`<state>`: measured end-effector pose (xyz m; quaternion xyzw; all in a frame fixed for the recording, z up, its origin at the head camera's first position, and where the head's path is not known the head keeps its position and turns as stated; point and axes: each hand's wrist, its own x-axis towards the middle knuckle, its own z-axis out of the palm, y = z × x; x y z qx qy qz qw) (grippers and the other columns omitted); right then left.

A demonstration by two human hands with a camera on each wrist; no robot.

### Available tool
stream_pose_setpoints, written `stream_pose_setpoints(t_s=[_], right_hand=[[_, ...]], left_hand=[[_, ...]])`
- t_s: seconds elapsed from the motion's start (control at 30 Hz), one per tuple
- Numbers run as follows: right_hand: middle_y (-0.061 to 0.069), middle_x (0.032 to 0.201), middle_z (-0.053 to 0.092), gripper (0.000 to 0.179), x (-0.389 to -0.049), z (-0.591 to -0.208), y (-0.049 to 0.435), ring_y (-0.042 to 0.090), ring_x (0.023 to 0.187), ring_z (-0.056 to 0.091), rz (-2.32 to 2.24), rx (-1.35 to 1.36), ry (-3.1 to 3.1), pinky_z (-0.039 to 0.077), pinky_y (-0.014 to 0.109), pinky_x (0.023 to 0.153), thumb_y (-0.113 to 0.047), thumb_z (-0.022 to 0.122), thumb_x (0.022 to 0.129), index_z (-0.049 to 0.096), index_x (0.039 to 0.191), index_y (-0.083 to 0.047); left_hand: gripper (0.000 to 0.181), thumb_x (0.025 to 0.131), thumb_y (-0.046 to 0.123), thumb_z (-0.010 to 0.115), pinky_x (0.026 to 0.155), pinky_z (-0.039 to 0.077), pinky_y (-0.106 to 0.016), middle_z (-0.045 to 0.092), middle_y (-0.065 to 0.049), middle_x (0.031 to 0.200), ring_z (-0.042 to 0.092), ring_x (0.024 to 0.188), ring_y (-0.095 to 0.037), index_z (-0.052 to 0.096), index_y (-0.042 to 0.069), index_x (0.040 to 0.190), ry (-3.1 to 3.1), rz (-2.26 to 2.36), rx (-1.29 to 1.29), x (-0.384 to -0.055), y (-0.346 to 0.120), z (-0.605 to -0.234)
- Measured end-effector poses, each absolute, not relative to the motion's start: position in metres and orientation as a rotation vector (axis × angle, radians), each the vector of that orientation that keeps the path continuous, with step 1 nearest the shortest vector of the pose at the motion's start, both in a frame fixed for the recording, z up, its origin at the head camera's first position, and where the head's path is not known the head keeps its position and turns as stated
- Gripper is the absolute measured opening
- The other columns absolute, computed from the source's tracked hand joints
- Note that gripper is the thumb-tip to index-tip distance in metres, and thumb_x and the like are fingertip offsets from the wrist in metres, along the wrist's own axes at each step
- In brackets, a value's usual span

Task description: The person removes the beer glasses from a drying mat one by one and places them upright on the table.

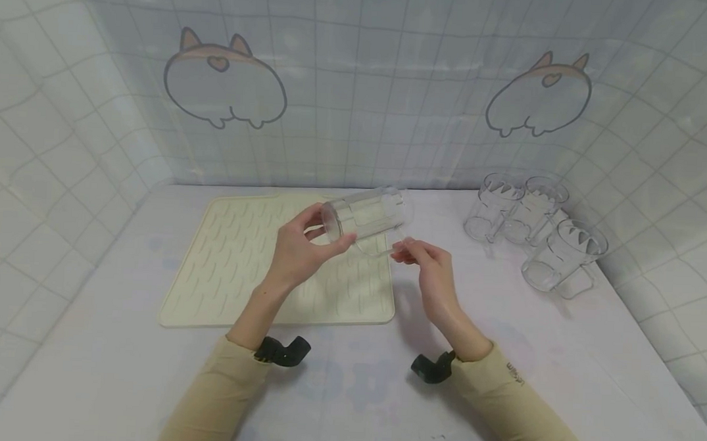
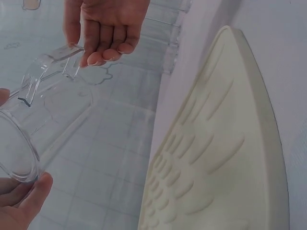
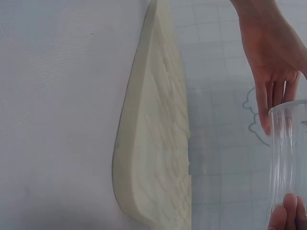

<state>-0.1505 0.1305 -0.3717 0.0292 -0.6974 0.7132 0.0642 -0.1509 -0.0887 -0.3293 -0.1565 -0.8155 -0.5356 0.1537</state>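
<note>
A clear glass mug (image 1: 368,214) lies on its side in the air above a cream drying mat (image 1: 227,267), its handle turned down and toward the person. My left hand (image 1: 301,248) grips the mug around its left end, thumb on the near side and fingers behind. At the handle, my right hand (image 1: 431,266) pinches the clear loop between thumb and fingertips. The left wrist view shows the mug's handle (image 2: 53,62) against the right hand's fingertips (image 2: 111,56). In the right wrist view only part of the mug (image 3: 285,153) shows at the edge.
Several clear glass mugs stand upright at the right: a rear left one (image 1: 491,207), one beside it (image 1: 534,208) and a nearer one (image 1: 562,256). A tiled-print backdrop (image 1: 382,116) rises behind the white tabletop (image 1: 346,391), with side walls left and right.
</note>
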Motion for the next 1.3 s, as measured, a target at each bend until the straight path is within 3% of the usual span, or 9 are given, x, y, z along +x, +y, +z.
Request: stream_pose_setpoints(t_s=[0.17,0.33,0.53,0.83,1.3], right_hand=[[0.007,0.08,0.069,0.035,-0.152,-0.371,0.133,0.022,0.083,0.063,2.145,0.055,-2.091,0.046,0.034,0.086,-0.028,0.054,0.095,0.068,0.096,0.003],[0.007,0.081,0.068,0.037,-0.153,-0.369,0.136,0.023,0.085,0.062,2.159,0.041,-2.086,0.045,0.035,0.088,-0.032,0.055,0.094,0.068,0.097,0.003],[0.005,0.082,0.067,0.038,-0.153,-0.368,0.137,0.023,0.087,0.061,2.165,0.056,-2.075,0.043,0.034,0.09,-0.033,0.055,0.094,0.068,0.099,0.002],[0.004,0.082,0.068,0.043,-0.154,-0.366,0.139,0.022,0.087,0.061,2.159,0.061,-2.057,0.042,0.034,0.091,-0.034,0.056,0.094,0.065,0.101,0.007],[0.004,0.084,0.069,0.039,-0.153,-0.363,0.139,0.021,0.086,0.062,2.186,0.092,-2.009,0.044,0.034,0.091,-0.032,0.057,0.093,0.066,0.099,0.006]], left_hand=[[0.052,0.073,0.039,0.078,0.089,0.052,-0.03,0.061,0.002,0.104,0.059,0.102,-0.013,0.059,0.017,0.116,-2.394,-1.506,-0.428,-0.165,-0.093,-0.349],[0.058,0.072,0.047,0.077,0.087,0.052,-0.024,0.061,0.008,0.109,0.058,0.103,-0.008,0.057,0.023,0.121,-2.414,-1.506,-0.44,-0.169,-0.094,-0.355],[0.059,0.071,0.048,0.077,0.085,0.052,-0.022,0.061,0.01,0.108,0.058,0.102,-0.006,0.057,0.024,0.121,-2.431,-1.529,-0.442,-0.169,-0.094,-0.357],[0.064,0.069,0.052,0.077,0.079,0.056,-0.03,0.061,0.007,0.107,0.06,0.104,-0.013,0.056,0.024,0.122,-2.506,-1.56,-0.423,-0.17,-0.094,-0.361],[0.068,0.068,0.057,0.075,0.074,0.056,-0.031,0.059,0.006,0.108,0.061,0.105,-0.016,0.055,0.021,0.122,-2.599,-1.521,-0.421,-0.171,-0.095,-0.367]])
